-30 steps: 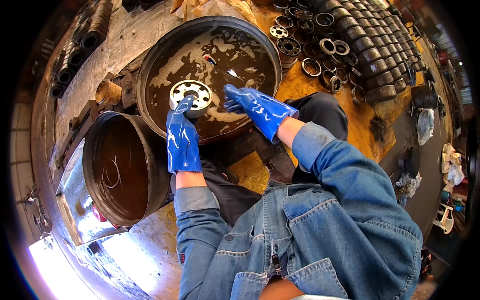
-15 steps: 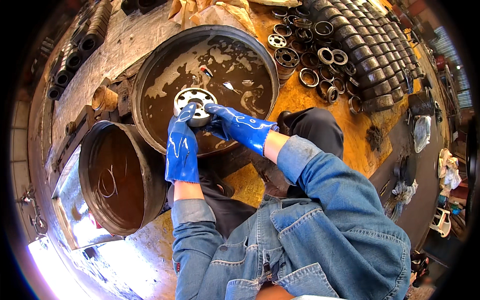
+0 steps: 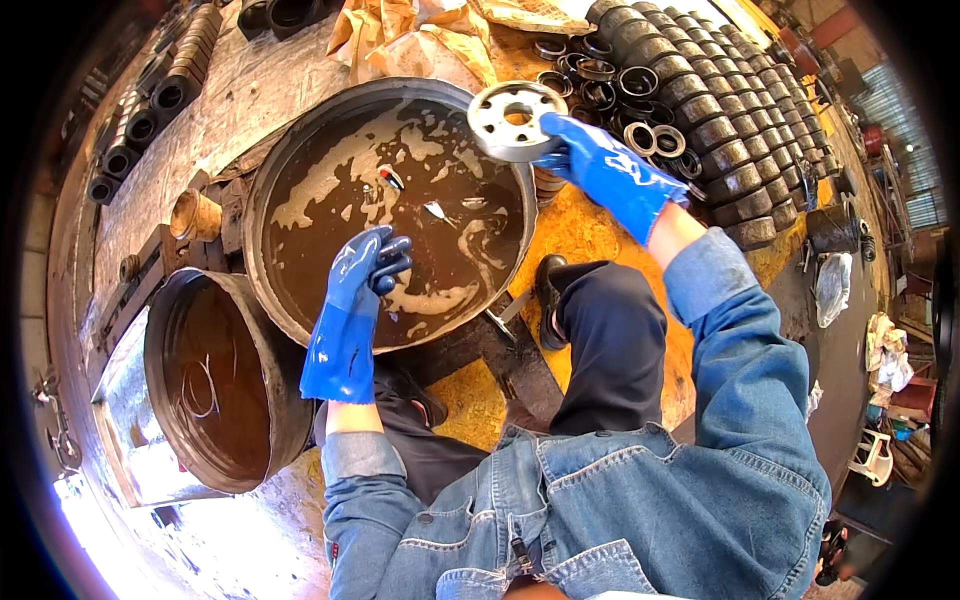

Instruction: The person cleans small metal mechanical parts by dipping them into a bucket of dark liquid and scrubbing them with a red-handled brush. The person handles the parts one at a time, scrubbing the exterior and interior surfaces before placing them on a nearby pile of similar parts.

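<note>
At the right rim of a wide round basin, my right hand in a blue rubber glove grips the edge of a pale metal disc. The disc has a large centre hole and several smaller holes round it. My left hand, gloved the same way, is over the near left part of the basin. Its fingers are loosely curled and apart, with nothing seen in them. Murky brown liquid with pale foam fills the basin, and a small red-and-white piece is in it.
A second round tub with brown liquid stands at the near left. Loose dark metal rings lie beyond my right hand, beside stacked dark cylinders. Crumpled brown paper lies behind the basin; a small tan cup stands left.
The metal disc has gone from both hands over the basin to my right hand alone, up and to the right. My left hand has let go and moved slightly down.
</note>
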Motion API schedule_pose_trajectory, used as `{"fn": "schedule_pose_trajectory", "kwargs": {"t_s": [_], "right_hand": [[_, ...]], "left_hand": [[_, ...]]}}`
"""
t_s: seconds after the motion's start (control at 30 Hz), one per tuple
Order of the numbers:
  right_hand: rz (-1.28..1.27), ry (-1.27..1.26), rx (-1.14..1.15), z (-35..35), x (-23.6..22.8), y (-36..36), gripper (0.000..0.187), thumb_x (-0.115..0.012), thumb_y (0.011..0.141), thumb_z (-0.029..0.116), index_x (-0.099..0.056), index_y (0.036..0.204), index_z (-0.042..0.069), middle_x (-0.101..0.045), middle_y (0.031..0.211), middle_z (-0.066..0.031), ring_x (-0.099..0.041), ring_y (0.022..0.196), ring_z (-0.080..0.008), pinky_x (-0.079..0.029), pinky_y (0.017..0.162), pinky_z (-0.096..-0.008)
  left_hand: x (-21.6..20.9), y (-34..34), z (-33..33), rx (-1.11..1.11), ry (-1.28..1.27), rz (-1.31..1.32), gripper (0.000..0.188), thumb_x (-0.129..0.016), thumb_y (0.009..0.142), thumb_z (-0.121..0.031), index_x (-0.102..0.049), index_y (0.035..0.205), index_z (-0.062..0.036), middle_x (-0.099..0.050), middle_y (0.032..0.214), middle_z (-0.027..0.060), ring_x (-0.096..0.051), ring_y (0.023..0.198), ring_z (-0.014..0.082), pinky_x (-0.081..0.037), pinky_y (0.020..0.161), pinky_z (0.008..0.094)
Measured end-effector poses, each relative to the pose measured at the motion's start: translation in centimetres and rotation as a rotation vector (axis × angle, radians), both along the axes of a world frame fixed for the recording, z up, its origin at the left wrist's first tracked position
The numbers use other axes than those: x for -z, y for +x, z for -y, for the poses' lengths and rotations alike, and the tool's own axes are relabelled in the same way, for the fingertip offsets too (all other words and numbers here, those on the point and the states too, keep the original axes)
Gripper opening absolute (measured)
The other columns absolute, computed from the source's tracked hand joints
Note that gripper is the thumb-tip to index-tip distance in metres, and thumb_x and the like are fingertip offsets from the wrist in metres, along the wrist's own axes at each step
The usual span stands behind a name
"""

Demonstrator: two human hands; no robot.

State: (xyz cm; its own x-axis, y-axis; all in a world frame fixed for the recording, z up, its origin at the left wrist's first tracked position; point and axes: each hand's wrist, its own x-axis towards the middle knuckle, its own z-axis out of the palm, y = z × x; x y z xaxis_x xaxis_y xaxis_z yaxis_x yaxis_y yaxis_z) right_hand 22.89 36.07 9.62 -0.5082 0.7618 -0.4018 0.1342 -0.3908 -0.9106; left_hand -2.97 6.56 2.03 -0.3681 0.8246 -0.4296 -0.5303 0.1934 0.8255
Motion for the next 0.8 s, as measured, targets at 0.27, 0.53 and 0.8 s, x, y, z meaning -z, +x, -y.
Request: {"fn": "schedule_pose_trajectory", "kwargs": {"t_s": [0.27,0.53,0.8], "right_hand": [[0.036,-0.057,0.151,-5.1,7.5,8.8,0.038,-0.068,0.101,0.032,-0.067,0.127,0.004,-0.073,0.106,-0.0069,-0.067,0.084,-0.013,-0.056,0.075,-0.025],[-0.046,-0.347,0.384,-8.1,20.1,10.4,0.031,-0.069,0.101,0.028,-0.066,0.118,0.002,-0.072,0.087,-0.0144,-0.065,0.059,-0.0173,-0.053,0.05,-0.0261],[-0.026,-0.129,0.121,-7.5,16.4,7.7,0.041,-0.061,0.107,0.028,-0.064,0.13,-0.006,-0.073,0.121,-0.0154,-0.073,0.103,-0.0218,-0.058,0.086,-0.0288]], "left_hand": [[1.3,0.7,-0.8,0.019,-0.112,-0.026,0.047,-0.067,0.104,-0.033,-0.058,0.14,-0.0048,-0.075,0.119,0.0175,-0.076,0.096,0.0256,-0.053,0.061,0.0229],[2.2,0.3,-0.4,0.001,-0.238,-0.013,0.044,-0.065,0.106,-0.026,-0.057,0.142,-0.0023,-0.074,0.12,0.0191,-0.074,0.097,0.0233,-0.055,0.067,0.0246],[2.0,0.7,0.2,0.016,-0.251,-0.087,0.053,-0.066,0.105,-0.033,-0.054,0.146,-0.003,-0.072,0.127,0.019,-0.074,0.108,0.0258,-0.058,0.076,0.0267]]}}
